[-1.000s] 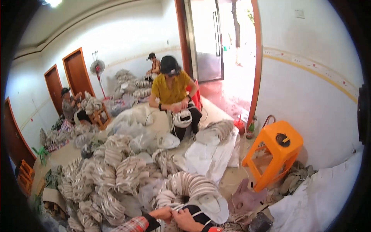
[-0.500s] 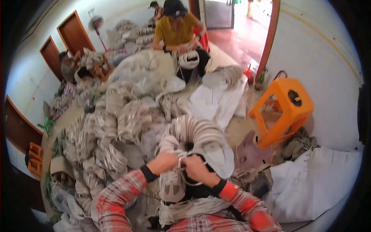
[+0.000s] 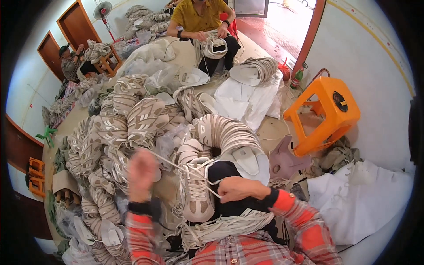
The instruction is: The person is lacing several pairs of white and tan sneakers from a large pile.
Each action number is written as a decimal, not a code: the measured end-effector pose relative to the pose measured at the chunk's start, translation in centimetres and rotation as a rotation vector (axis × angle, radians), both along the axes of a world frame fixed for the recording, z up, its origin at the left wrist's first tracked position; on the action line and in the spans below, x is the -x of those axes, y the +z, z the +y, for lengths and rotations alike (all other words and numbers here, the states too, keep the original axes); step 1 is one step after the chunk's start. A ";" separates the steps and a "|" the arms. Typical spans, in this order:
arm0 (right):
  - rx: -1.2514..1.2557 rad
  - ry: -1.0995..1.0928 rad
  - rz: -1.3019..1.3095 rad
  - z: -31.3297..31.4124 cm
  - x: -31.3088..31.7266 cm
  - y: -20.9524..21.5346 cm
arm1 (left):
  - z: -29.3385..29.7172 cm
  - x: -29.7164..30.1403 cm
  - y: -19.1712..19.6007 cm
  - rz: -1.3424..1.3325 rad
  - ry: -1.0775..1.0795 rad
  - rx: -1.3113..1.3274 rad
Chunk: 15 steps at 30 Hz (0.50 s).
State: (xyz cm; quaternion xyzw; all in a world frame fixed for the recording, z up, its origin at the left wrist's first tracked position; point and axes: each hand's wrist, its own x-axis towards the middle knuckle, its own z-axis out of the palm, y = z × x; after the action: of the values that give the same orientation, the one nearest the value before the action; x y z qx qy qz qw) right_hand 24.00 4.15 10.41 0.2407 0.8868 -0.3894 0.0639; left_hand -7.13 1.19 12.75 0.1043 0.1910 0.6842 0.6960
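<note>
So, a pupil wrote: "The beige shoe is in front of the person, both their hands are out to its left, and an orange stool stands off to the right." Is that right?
Not quite: only the left hand is out to the left of the beige shoe. The head view shows the right hand at its right. The orange stool stands as described.

Shoe point(image 3: 198, 206) beyond lace bundle point(image 3: 234, 226), between shoe heap point(image 3: 112, 128) at left and stool point(image 3: 331, 115) at right.
</note>
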 end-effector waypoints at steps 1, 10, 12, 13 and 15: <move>0.068 0.102 -0.006 0.6 -1.3 0.4 | 0.5 2.9 1.4 0.048 0.241 -0.057; 0.452 -0.428 0.245 4.1 4.0 -2.6 | -4.1 29.0 11.8 0.554 0.410 -0.356; 0.387 -0.464 0.284 4.5 4.7 -2.8 | -4.2 27.1 13.8 0.655 0.271 -0.437; 0.381 -0.485 0.271 4.5 4.8 -2.8 | -2.7 22.3 13.6 0.749 0.480 -0.208; 0.601 -0.441 0.270 3.3 6.4 -2.2 | -1.8 14.4 14.9 0.848 0.699 0.031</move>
State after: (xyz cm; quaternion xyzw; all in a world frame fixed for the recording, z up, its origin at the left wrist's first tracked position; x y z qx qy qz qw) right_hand 17.62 7.48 8.16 0.3427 0.6608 -0.6640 -0.0708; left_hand -21.54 -0.59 27.64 0.2912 0.4881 0.7697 0.2908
